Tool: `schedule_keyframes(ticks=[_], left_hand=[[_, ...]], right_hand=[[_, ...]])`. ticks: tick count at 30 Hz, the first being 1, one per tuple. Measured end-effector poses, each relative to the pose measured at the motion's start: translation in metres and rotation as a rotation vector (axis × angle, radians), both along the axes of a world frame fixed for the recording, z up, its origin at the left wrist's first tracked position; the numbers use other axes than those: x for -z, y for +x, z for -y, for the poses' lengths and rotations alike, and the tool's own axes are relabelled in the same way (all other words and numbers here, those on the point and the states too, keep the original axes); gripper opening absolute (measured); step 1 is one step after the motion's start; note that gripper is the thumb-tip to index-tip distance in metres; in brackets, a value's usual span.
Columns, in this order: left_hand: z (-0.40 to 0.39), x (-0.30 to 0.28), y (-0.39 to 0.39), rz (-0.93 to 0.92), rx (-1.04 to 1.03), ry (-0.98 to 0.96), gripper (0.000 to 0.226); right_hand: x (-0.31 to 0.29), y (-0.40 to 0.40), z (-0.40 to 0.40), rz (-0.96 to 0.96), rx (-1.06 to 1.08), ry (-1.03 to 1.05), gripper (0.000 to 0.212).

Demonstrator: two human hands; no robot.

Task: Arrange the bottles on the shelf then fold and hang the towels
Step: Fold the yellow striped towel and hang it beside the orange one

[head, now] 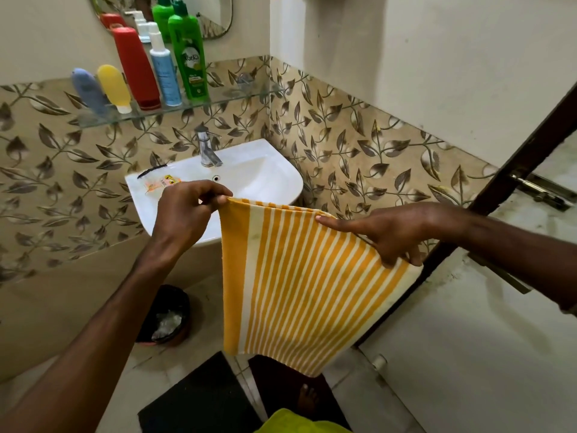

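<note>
A yellow-and-white striped towel (299, 276) hangs doubled in front of the sink, held up by its top edge. My left hand (184, 210) pinches its upper left corner. My right hand (390, 232) grips the upper right edge, forefinger stretched along the fold. On the glass shelf (224, 100) stand several bottles in a row: a blue tube (89, 90), a yellow tube (114, 87), a red bottle (135, 67), a white-and-blue spray bottle (164, 70) and a green bottle (189, 57).
A white sink (265, 173) with a chrome tap (207, 150) sits below the shelf. A black bin (167, 314) stands on the floor under it. A dark mat (199, 398) and a yellow-green cloth (293, 421) lie near my foot. A door (468, 339) is at right.
</note>
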State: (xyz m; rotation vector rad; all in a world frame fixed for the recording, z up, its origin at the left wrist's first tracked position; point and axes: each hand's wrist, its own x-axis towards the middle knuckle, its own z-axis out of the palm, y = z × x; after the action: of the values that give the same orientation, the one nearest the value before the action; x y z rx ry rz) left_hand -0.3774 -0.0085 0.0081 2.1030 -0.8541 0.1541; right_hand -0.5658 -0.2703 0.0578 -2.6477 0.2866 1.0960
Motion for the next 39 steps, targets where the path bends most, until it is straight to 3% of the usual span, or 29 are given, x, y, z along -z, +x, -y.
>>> schedule_keyframes(ticks=[14,20,22,31,36,39], left_hand=[[0.042,0.056,-0.094,-0.058,0.026,-0.293,0.019],[0.069,0.063,-0.112,-0.064,0.062,-0.336,0.02],[0.074,0.062,-0.115,-0.086,0.07,-0.365,0.021],[0.089,0.045,-0.119,-0.158,0.05,-0.432,0.024],[0.091,0.043,-0.121,-0.136,0.097,-0.399,0.037],[0.09,0.046,-0.12,-0.044,0.156,-0.3,0.061]], right_hand=[[0.015,0.039,-0.021,0.263,0.63,0.457,0.107],[0.012,0.055,-0.03,0.406,0.7,0.504,0.069],[0.01,0.057,-0.029,0.448,0.714,0.491,0.068],[0.004,0.059,-0.025,0.542,0.785,0.516,0.1],[0.004,0.058,-0.025,0.556,0.861,0.608,0.093],[0.003,0.056,-0.027,0.538,0.884,0.629,0.067]])
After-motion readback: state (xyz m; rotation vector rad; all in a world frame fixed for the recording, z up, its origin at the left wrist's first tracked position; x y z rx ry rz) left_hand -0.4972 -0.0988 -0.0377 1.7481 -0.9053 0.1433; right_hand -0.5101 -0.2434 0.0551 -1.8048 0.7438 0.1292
